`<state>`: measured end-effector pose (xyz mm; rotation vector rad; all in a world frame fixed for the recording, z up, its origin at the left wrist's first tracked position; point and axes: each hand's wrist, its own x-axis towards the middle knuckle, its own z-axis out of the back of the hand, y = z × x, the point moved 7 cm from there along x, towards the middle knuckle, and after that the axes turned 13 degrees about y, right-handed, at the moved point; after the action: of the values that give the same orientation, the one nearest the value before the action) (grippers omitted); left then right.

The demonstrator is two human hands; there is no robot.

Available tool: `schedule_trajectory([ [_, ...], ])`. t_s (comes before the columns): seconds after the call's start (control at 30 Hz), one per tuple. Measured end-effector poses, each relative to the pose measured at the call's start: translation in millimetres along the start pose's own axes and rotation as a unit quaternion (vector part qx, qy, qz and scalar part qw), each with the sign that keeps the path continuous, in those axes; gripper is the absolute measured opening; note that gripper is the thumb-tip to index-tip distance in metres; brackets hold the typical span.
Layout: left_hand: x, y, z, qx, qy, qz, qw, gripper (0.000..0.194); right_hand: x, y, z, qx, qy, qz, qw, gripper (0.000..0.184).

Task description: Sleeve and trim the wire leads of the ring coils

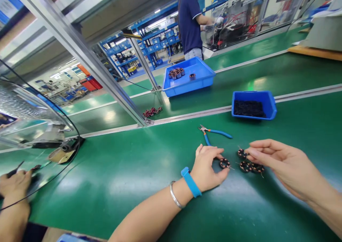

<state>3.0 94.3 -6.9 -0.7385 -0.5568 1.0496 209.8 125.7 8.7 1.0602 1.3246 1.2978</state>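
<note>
My left hand (207, 167), wearing a blue wristband and a silver bangle, curls its thumb and fingers around a small copper-wound motor stator (224, 163) with thin wire ends. To the right, my right hand (278, 160) pinches the edge of another wound stator (242, 153) between thumb and fingers. Just below that one, two more stators (245, 166) lie side by side on the green work surface (149, 178). Beyond my left hand rests a pair of blue-handled cutting pliers (213, 131), its jaws pointing to the far left.
A blue bin (271, 108) holds dark, thin strips. Behind it, a larger blue tray (189, 87) carries several stators. More reddish stators (152, 112) lie near a metal post (107, 81). A co-worker's hand (16, 183) is at far left; another person (190, 24) stands behind.
</note>
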Motion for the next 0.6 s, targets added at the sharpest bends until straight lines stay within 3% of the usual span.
schedule_trajectory([
  [0.13, -29, 1, 5.3, -0.163, -0.081, 0.031, 0.983, 0.030, -7, -11, -24, 0.023, 0.059, -0.013, 0.998, 0.069],
  [0.3, -34, 7, -14.6, -0.407, -0.055, 0.127, 0.903, 0.061, -15, -18, -45, 0.010, 0.072, 0.008, 0.997, 0.063],
  [0.4, -30, 6, -16.4, -0.437, -0.053, 0.136, 0.888, 0.068, -13, -20, -45, 0.013, 0.054, 0.006, 0.998, 0.066],
  [0.6, -27, 0, -14.4, -0.411, -0.041, 0.100, 0.905, 0.066, -11, -24, -44, 0.014, 0.057, -0.001, 0.998, 0.065],
])
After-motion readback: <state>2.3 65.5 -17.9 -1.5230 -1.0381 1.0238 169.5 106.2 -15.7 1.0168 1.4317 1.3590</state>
